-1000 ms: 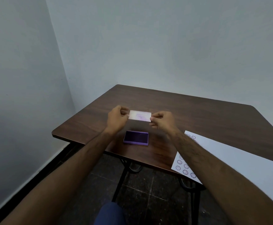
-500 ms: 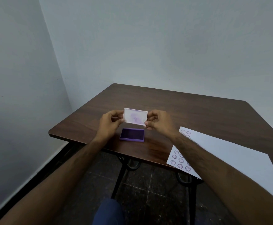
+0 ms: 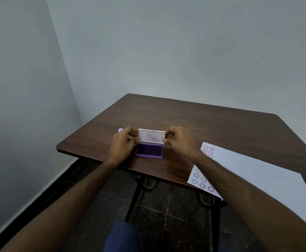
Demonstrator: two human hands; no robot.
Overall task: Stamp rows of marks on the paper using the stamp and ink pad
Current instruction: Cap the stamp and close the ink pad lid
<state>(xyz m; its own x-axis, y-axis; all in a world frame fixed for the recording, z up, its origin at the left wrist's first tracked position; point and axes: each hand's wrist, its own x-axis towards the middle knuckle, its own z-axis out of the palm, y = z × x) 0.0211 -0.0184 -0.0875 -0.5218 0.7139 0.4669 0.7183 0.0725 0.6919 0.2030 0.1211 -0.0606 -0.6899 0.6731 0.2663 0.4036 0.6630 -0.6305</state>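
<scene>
A purple ink pad (image 3: 149, 151) lies near the front left of the brown table (image 3: 203, 124), its dark inked face up. Its white lid (image 3: 151, 136) stands upright along the pad's far edge, stained purple inside. My left hand (image 3: 123, 144) pinches the lid's left end and my right hand (image 3: 180, 140) pinches its right end. A small purple stamp (image 3: 120, 130) peeks out behind my left hand. The white paper (image 3: 257, 171) lies to the right, with rows of purple round marks along its left side; my right forearm crosses over it.
The table stands in a corner, with grey walls close on the left and behind. The paper's near corner overhangs the table's front edge. Black table legs (image 3: 133, 200) and a dark tiled floor show below. My blue-clad knee (image 3: 123, 237) is under the front edge.
Both hands brought the lid down and tipped it upright, from hovering flat above the pad to resting on the pad's far edge. The view also shifted.
</scene>
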